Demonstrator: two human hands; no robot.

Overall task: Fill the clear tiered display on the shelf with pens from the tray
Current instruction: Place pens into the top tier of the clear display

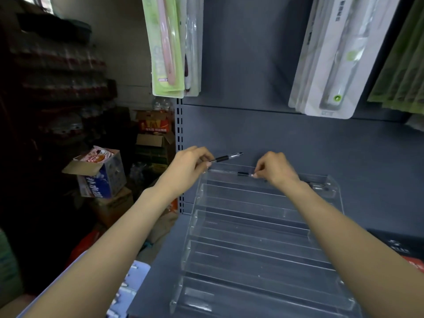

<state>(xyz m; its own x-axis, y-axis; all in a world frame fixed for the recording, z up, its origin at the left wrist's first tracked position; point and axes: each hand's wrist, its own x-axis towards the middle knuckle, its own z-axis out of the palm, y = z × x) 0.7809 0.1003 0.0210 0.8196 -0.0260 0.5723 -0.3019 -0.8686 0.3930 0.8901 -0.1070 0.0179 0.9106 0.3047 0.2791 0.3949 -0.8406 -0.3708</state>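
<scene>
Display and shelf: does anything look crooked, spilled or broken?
Nothing stands out. The clear display sits square on the shelf, its lower tiers bare. The right hand pinches a pen lying along the top tier, and the left hand holds another pen above it.

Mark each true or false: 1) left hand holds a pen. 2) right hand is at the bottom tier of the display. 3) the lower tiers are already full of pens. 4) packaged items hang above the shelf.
1) True: the left hand grips a pen with a black grip.
2) False: the right hand is at the top tier of the clear display, pinching a second pen lying there.
3) False: the lower tiers show no pens.
4) True: packaged items hang on the back panel above.
</scene>
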